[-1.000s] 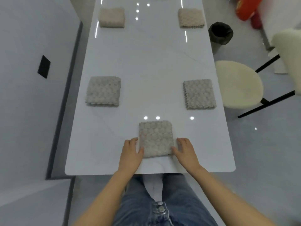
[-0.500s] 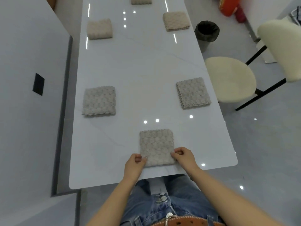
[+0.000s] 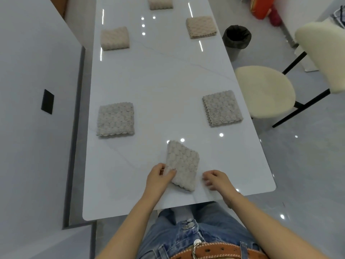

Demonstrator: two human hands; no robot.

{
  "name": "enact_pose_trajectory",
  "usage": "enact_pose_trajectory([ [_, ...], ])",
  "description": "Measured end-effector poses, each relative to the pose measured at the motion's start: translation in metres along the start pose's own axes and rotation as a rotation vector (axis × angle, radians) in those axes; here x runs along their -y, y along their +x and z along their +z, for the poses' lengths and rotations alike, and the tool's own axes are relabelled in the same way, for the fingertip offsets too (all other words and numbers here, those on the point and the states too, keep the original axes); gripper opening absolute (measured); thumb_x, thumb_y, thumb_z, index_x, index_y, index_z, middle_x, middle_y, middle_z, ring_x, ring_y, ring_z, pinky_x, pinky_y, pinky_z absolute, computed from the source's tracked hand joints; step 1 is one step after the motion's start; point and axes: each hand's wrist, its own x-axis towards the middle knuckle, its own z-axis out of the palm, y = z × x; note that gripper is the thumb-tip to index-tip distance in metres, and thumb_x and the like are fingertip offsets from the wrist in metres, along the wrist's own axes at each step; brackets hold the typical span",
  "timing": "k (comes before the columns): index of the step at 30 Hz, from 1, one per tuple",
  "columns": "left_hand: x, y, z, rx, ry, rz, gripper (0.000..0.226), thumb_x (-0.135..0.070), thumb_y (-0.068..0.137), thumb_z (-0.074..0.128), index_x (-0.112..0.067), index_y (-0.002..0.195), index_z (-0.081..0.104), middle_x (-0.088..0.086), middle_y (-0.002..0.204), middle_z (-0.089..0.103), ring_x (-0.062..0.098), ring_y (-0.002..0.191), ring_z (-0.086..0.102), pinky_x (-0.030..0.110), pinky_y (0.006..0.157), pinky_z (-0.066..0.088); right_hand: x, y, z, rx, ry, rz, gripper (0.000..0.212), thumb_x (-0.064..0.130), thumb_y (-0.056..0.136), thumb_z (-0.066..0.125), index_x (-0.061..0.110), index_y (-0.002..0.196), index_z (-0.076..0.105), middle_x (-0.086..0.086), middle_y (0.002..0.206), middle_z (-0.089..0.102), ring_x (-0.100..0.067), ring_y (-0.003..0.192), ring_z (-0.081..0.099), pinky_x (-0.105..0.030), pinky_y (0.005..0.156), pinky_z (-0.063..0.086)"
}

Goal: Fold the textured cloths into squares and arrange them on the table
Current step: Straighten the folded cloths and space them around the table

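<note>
Taking the near cloth point(image 3: 182, 165) as the landmark, everything else on the table point(image 3: 168, 75) sits in relation to it. Up and to its left lies a folded grey square point(image 3: 115, 119), and further up that same side a beige square point(image 3: 115, 38). The left hand point(image 3: 158, 177) pinches the near cloth at its lower left corner, thumb on top and fingers curled beneath, so the folded piece sits skewed, its top corner tipped toward the middle of the table. Beyond it, at the table's far end, another folded cloth point(image 3: 160, 2) is partly cut off by the frame. Just to the right of the near cloth the right hand point(image 3: 214, 179) hovers apart from the fabric, fingers loosely curled and holding nothing. Up and to the right rest a second grey square point(image 3: 222, 108) and, further off, a second beige square point(image 3: 201, 27).

The folding looks done; the step in hand seems to be placing this last piece. The next move likely calls for turning it square with the table edge and setting it down centred between the two grey squares.

The cloth lies close to the near table edge, its lower corner not far from the rim, so a pull toward the body could drag it off. Ahead of it the surface offers open room. A chair point(image 3: 265, 90) stands off the right side.
</note>
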Motion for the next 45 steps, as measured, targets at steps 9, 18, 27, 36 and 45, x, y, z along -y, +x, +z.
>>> enact_pose_trajectory([
  [9,-0.047,0.005,-0.02,0.134,0.472,0.772,0.022,-0.012,0.08,0.067,-0.024,0.098,0.063,-0.014,0.113,0.066,0.0,0.106,0.056,0.013,0.093,0.039,0.065,-0.002,-0.006,0.48,0.73,0.203,0.059,0.051,0.093,0.045,0.003,0.126,0.056,-0.018,0.122,0.064,-0.031,0.106,0.064,-0.04,0.086,0.056],
  [18,0.047,0.003,-0.011,0.235,0.946,0.793,0.032,-0.013,0.073,0.068,-0.024,0.102,0.06,-0.001,0.142,0.047,0.018,0.131,0.039,0.038,0.106,0.034,0.033,0.023,0.009,0.169,0.333,0.003,0.041,0.013,0.086,0.065,0.003,0.125,0.055,-0.014,0.112,0.067,-0.027,0.099,0.067,-0.037,0.081,0.056],
  [27,0.044,0.0,0.002,-0.141,0.164,0.13,0.023,-0.012,0.087,0.064,-0.026,0.104,0.056,-0.01,0.106,0.056,0.008,0.1,0.055,0.008,0.078,0.04,0.003,0.016,0.005,-0.123,0.032,-0.199,0.029,0.013,0.087,0.065,0.009,0.114,0.056,-0.005,0.106,0.058,-0.014,0.091,0.054,-0.019,0.075,0.044],
  [36,0.021,0.013,0.02,-0.118,-0.021,-0.028,0.007,-0.017,0.087,0.067,-0.017,0.091,0.061,-0.004,0.083,0.059,0.011,0.079,0.055,0.007,0.067,0.045,-0.006,0.012,-0.003,-0.116,0.069,-0.236,0.011,0.013,0.085,0.069,0.004,0.089,0.065,-0.009,0.087,0.066,-0.017,0.081,0.06,-0.018,0.071,0.049],
  [45,0.004,-0.017,0.017,0.098,-0.369,-0.01,0.014,-0.003,0.092,0.056,-0.012,0.102,0.05,0.011,0.103,0.066,0.017,0.095,0.062,0.019,0.071,0.052,-0.002,-0.009,-0.026,0.13,0.149,-0.241,0.017,0.007,0.077,0.076,0.005,0.088,0.062,-0.004,0.081,0.064,-0.011,0.077,0.063,-0.015,0.07,0.051],
])
